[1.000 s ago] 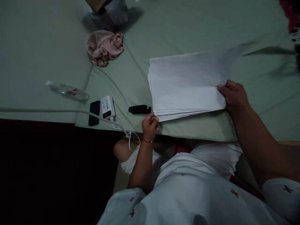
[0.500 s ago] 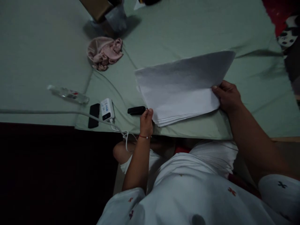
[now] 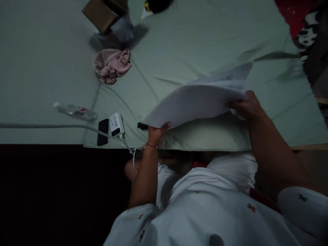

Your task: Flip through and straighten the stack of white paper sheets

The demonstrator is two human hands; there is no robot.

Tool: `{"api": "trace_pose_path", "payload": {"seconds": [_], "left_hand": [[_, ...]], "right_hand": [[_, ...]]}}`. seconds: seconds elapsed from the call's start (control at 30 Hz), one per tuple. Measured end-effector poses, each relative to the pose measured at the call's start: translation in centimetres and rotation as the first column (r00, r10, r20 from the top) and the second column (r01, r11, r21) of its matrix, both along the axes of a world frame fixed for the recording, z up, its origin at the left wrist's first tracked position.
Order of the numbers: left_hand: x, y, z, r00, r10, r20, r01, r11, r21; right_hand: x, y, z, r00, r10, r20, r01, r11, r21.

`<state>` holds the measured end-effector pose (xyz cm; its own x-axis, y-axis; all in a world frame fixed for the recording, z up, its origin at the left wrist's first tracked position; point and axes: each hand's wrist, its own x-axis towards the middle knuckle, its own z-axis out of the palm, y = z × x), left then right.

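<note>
A bundle of white paper sheets (image 3: 197,104) is held between both hands above the pale green cloth, bowed and slightly blurred. My left hand (image 3: 156,134), with a red string bracelet at the wrist, grips the near left corner, thumb on top. At the right end my right hand (image 3: 244,105) is closed on the sheets' edge. Behind the bowed part, a sheet with faint print stands up at the back. A black object (image 3: 142,126), its kind unclear, lies beside my left hand, mostly covered by the paper's left corner.
On the left lie a black phone (image 3: 103,132), a white power bank (image 3: 116,124) with a cable, and a clear plastic bottle (image 3: 76,111). Farther back are a crumpled pink cloth (image 3: 112,65) and a cardboard box (image 3: 100,16). A panda-patterned item (image 3: 308,34) sits far right.
The sheets have gone from lying opened, blank sides up, to being lifted and bowed, with print now showing at the back. My left hand moved slightly left, and paper now covers most of the black object.
</note>
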<state>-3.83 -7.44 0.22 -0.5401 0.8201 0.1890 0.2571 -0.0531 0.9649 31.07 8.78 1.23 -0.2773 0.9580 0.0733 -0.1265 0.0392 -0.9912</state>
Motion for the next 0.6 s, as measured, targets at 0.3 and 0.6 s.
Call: {"api": "trace_pose_path", "payload": {"seconds": [0.3, 0.6], "left_hand": [[0.7, 1.8, -1.7, 0.995, -0.077, 0.065, 0.082, 0.994, -0.072], [-0.2, 0.2, -1.9, 0.993, -0.114, -0.039, 0.11, 0.989, -0.094]], "right_hand": [[0.3, -0.2, -0.7, 0.999, 0.039, -0.003, -0.039, 0.999, -0.016], [0.6, -0.2, -0.6, 0.989, 0.135, 0.059, -0.123, 0.978, -0.168]]}}
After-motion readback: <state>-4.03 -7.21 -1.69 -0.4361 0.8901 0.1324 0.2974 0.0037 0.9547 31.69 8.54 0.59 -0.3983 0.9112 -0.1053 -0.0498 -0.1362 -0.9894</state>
